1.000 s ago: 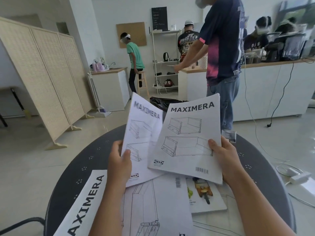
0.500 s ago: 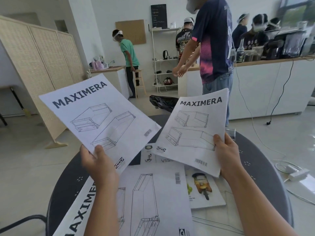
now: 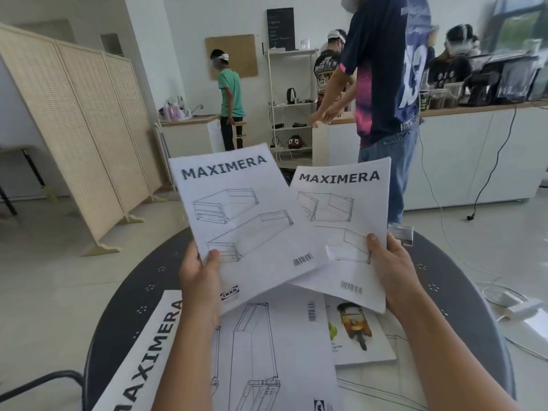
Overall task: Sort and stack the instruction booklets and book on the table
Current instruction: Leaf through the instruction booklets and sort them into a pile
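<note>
My left hand (image 3: 201,280) grips the lower left corner of a white MAXIMERA booklet (image 3: 240,221) held up over the round dark table (image 3: 142,292). My right hand (image 3: 388,271) holds a second MAXIMERA booklet (image 3: 341,221) by its right edge. The left booklet overlaps the right one's left side. Flat on the table lie another MAXIMERA booklet (image 3: 148,354) at the left, a booklet with cabinet drawings (image 3: 275,357) in the middle, and a white book with a yellow vehicle picture (image 3: 355,330) at the right.
A small clear item (image 3: 401,234) sits at the table's far edge. A person in a dark and pink jersey (image 3: 385,84) stands just beyond the table by a white counter (image 3: 474,155). A folding wicker screen (image 3: 74,137) stands at the left. Cables and a power adapter (image 3: 522,307) lie on the floor at the right.
My left hand has swung its booklet from out at the left in toward the middle, so it now overlaps the booklet in my right hand. The right hand barely moved.
</note>
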### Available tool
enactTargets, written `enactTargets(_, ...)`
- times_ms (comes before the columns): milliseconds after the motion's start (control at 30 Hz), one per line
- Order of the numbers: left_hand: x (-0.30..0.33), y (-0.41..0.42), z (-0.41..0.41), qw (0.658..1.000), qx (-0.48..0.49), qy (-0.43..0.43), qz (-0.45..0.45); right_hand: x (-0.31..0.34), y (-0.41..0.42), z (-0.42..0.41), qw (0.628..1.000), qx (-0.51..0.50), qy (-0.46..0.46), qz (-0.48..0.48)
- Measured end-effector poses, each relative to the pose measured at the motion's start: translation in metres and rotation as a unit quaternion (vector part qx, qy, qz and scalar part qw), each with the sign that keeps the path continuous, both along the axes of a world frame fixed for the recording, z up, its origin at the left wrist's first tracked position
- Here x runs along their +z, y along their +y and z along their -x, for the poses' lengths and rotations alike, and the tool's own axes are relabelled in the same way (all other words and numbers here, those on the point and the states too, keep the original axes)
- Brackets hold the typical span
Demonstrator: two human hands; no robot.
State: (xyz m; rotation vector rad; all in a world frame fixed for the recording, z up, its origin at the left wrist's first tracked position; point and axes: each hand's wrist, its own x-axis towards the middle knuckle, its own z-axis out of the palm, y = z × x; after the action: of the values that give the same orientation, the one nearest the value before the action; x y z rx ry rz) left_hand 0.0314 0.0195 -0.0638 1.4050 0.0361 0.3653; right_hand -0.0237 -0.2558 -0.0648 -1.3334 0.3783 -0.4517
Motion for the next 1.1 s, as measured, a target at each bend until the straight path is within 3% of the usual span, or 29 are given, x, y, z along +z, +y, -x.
enactTargets(333, 0.001, -0.017, 0.012, 0.992, -0.104, 0.027, -0.071, 0.002, 0.012, 0.003, 0.988, 0.149, -0.025, 0.002)
enactTargets(667, 0.0, -0.02, 0.013, 0.979, -0.17, -0.06, -0.091, 0.001, 0.014, 0.0, 0.98, 0.193, -0.056, -0.005)
enactTargets(833, 0.009, -0.027, 0.025, 0.976, -0.126, -0.17, -0.056, 0.005, 0.017, 0.004, 0.98, 0.136, -0.145, 0.018)
enactTargets(1000, 0.017, -0.047, 0.04, 0.957, 0.005, -0.274, -0.099, 0.014, 0.021, 0.008, 0.97, 0.083, -0.222, 0.047)
enactTargets(1100, 0.018, -0.054, 0.045, 0.945, 0.037, -0.301, -0.118, 0.015, 0.022, 0.01, 0.965, 0.067, -0.243, 0.069)
